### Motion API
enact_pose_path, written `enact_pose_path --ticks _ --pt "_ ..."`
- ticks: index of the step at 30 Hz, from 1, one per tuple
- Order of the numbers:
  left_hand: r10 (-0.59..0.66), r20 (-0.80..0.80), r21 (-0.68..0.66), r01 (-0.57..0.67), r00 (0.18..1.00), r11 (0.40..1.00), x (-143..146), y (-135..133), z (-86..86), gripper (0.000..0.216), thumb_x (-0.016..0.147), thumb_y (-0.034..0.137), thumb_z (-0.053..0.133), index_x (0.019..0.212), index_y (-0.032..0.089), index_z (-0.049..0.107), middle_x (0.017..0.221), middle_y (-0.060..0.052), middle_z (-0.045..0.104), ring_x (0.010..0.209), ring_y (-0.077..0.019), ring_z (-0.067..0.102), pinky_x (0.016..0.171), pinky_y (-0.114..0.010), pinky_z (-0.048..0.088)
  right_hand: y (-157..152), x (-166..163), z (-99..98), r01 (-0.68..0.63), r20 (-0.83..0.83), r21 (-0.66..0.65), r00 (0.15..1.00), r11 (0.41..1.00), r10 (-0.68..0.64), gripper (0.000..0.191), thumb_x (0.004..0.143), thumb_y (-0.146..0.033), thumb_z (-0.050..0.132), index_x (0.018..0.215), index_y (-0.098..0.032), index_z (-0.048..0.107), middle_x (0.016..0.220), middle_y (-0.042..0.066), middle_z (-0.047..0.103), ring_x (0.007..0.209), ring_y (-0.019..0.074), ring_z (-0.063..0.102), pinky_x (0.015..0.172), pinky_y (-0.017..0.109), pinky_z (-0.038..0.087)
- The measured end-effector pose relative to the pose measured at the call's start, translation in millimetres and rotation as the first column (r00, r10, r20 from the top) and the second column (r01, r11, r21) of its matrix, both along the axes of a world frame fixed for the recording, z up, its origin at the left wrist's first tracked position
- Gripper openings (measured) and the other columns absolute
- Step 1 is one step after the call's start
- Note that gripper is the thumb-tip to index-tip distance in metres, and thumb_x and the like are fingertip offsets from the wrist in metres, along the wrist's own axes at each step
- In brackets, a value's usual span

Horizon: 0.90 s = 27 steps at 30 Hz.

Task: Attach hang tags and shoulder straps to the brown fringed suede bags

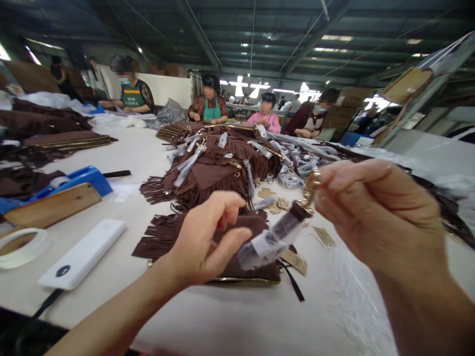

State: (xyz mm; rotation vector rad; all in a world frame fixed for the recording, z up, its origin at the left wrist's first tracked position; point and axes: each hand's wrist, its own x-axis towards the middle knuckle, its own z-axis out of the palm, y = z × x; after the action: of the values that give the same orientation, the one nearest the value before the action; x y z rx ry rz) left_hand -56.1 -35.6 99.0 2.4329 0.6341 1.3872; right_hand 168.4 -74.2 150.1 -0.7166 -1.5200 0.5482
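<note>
Between the thumb and fingers of my right hand (389, 212) is the gold metal clasp (311, 187) of a brown strap piece. From the clasp hangs the strap's plastic-wrapped end (272, 242), slanting down to the left. My left hand (208, 237) is nearest to that wrapped end, thumb and forefinger apart, nothing visible between them. Under both hands a brown fringed bag (230, 269) lies flat on the white table, its gold zip toward me. A tan paper tag (295, 261) and a short dark strap (293, 283) stick out at its right side.
Behind the bag rises a pile of brown fringed bags (215, 168) with wrapped straps. Several loose tags (272, 200) lie beside it. At left are a blue tape dispenser (89, 179), a phone (55, 205), a white power bank (83, 254) and a tape roll (22, 247). Co-workers (210, 106) sit across the table.
</note>
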Motion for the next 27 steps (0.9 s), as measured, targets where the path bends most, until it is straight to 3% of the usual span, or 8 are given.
enact_pose_path --ticks 3,6,9,12,18,21,24,27 --pt "-0.078 -0.465 -0.066 0.053 0.882 0.996 -20 -3 -52.1 0.031 0.084 0.037 0.065 0.107 0.018 0.054 0.105 -0.009 0.061 0.095 -0.0244 0.057 0.081 -0.035 0.047 -16 20 3.0 -0.041 -0.086 -0.081 0.996 0.996 0.034 0.003 0.088 -0.03 0.071 0.087 -0.029 0.069 0.07 -0.002 0.058 0.044 0.007 0.035 0.039 0.024 0.027" --pt "-0.107 -0.709 -0.157 -0.008 0.697 0.988 -26 4 -83.6 0.008 0.088 0.021 0.059 0.095 0.018 0.06 0.103 -0.009 0.066 0.094 -0.0244 0.061 0.081 -0.033 0.046 -28 30 -16.0 -0.254 -0.117 -0.267 0.966 0.93 0.23 0.01 0.092 -0.036 0.063 0.084 -0.031 0.065 0.055 -0.005 0.043 0.039 0.0085 0.028 0.035 0.023 0.025" --pt "-0.079 -0.696 -0.254 -0.142 0.714 0.957 -23 18 -85.7 0.022 0.093 0.011 0.044 0.08 0.017 0.06 0.084 -0.006 0.067 0.077 -0.019 0.061 0.069 -0.027 0.043 -38 24 -48.0 -0.36 -0.066 -0.539 0.919 0.761 0.388 0.02 0.095 -0.042 0.057 0.081 -0.029 0.064 0.053 -0.005 0.042 0.043 0.0105 0.037 0.038 0.021 0.028" --pt "-0.054 -0.668 -0.275 -0.178 0.742 0.945 -19 34 -77.3 0.024 0.094 0.01 0.042 0.078 0.017 0.06 0.079 -0.004 0.068 0.072 -0.0174 0.061 0.065 -0.025 0.041 -41 8 -79.6 -0.167 0.216 -0.708 0.874 0.686 0.435 0.026 0.094 -0.042 0.056 0.078 -0.025 0.067 0.062 -0.002 0.056 0.053 0.012 0.05 0.047 0.022 0.036" --pt "-0.031 -0.684 -0.242 -0.187 0.728 0.952 -14 39 -75.0 0.02 0.092 0.009 0.046 0.085 0.018 0.062 0.085 -0.004 0.069 0.075 -0.0188 0.062 0.064 -0.026 0.041 -17 -9 -136.2 0.297 0.799 -0.48 0.536 0.826 0.271 0.027 0.096 -0.03 0.044 0.084 -0.024 0.068 0.076 0.003 0.072 0.071 0.0213 0.067 0.062 0.028 0.039" --pt "0.036 -0.698 -0.055 -0.103 0.715 0.993 -9 20 -76.0 0.016 0.096 0.013 0.045 0.096 0.016 0.061 0.099 -0.009 0.066 0.084 -0.0218 0.061 0.069 -0.03 0.044 -11 -7 -161.3 0.405 0.901 -0.373 0.374 0.835 0.221 0.03 0.098 -0.027 0.04 0.086 -0.022 0.067 0.081 0.007 0.075 0.076 0.0258 0.07 0.061 0.03 0.039" --pt "0.014 -0.742 0.1 0.09 0.67 0.991 -2 -4 -86.8 0.017 0.098 0.019 0.046 0.089 0.017 0.061 0.088 -0.005 0.064 0.075 -0.0198 0.058 0.062 -0.03 0.045 -13 -2 -177.5 0.387 0.901 -0.357 0.382 0.85 0.204 0.028 0.099 -0.026 0.04 0.083 -0.022 0.063 0.076 0.005 0.073 0.073 0.0236 0.07 0.06 0.029 0.039" --pt "0.004 -0.769 0.107 0.121 0.64 0.987 8 -18 -110.1 0.014 0.095 0.016 0.05 0.088 0.015 0.062 0.083 -0.004 0.063 0.072 -0.0198 0.057 0.058 -0.032 0.048 -15 4 -184.8 0.304 0.873 -0.291 0.471 0.907 0.123 0.025 0.1 -0.023 0.038 0.088 -0.023 0.06 0.078 0.003 0.07 0.073 0.0196 0.069 0.062 0.027 0.041"
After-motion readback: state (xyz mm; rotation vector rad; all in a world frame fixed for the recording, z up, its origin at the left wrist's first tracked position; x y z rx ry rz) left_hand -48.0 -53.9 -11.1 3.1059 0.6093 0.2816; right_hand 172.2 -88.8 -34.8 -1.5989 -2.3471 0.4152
